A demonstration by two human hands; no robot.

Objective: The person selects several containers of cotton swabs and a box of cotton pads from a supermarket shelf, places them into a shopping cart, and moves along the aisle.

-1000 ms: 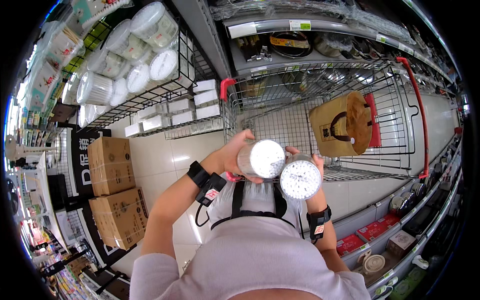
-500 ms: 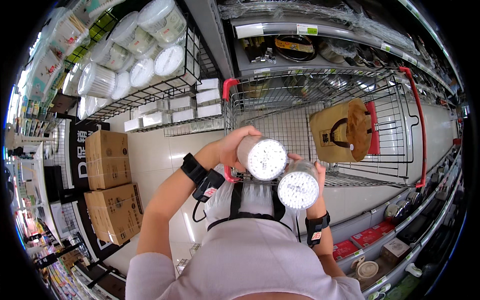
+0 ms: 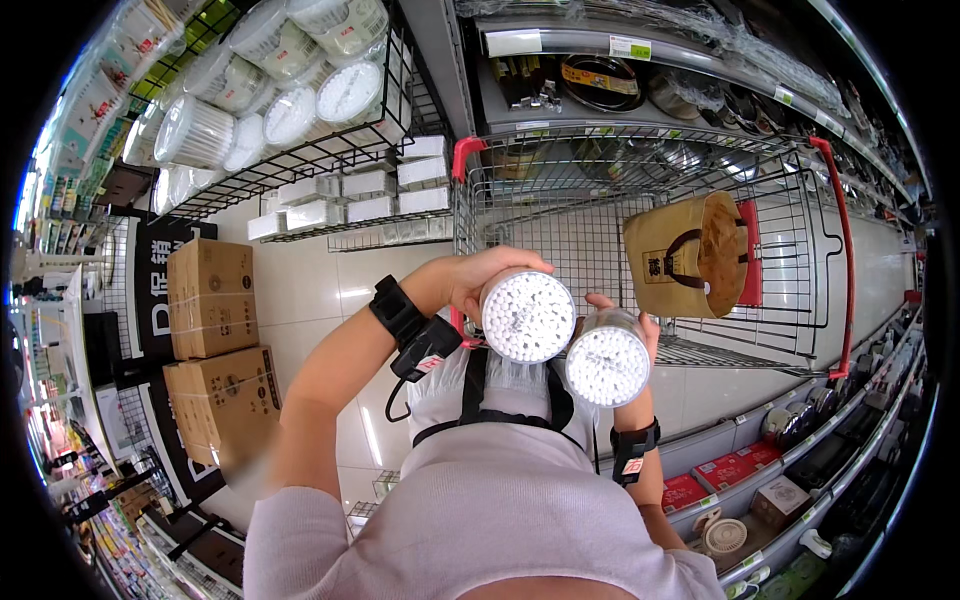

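Observation:
Two clear round tubs of white cotton swabs are held side by side in front of my chest, their swab tips facing up. My left hand (image 3: 490, 278) wraps round the far-left side of the larger tub of cotton swabs (image 3: 528, 318). My right hand (image 3: 648, 340) grips the smaller tub of cotton swabs (image 3: 607, 368) from its right side; most of its fingers are hidden behind the tub. The tubs are close together, with a narrow gap between them. Beyond my hands stands a wire shopping cart (image 3: 600, 240) with red corners.
A brown paper bag (image 3: 660, 262) with dark handles stands in the cart, a red flat item (image 3: 748, 252) behind it. Wire baskets (image 3: 300, 150) at upper left hold several swab tubs. Cardboard boxes (image 3: 212, 300) are stacked at left. Shelves of pans (image 3: 600, 85) and red boxes (image 3: 735, 468) flank the cart.
Both tubs have turned slightly so their swab tips show more plainly. My hands have shifted a little to the right, still holding them.

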